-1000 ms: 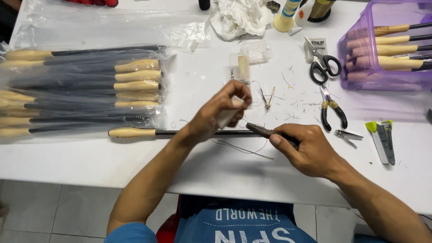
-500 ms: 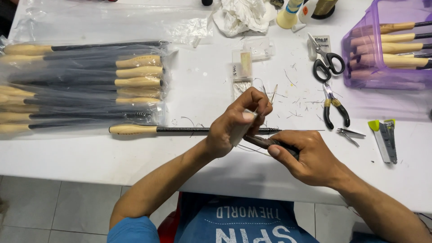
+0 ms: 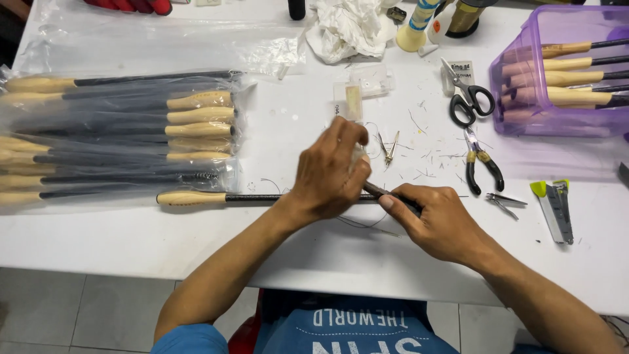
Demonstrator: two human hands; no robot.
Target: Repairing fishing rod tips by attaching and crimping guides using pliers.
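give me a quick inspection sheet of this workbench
surface: white table, strewn with thin wire offcuts
job's things: dark rod with wooden handle lying across the table
clutter: bagged rods, purple bin holding more rods, scissors, pliers, white cloth
grippers: left hand closed over the rod; right hand grips the rod's end
cables: nothing seen
surroundings: tiled floor below the table edge

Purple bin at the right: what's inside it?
The purple bin holds several dark rods with pale wooden handles, stacked lengthwise. Its far end runs out of frame, so the rods' tips and the count stay hidden.
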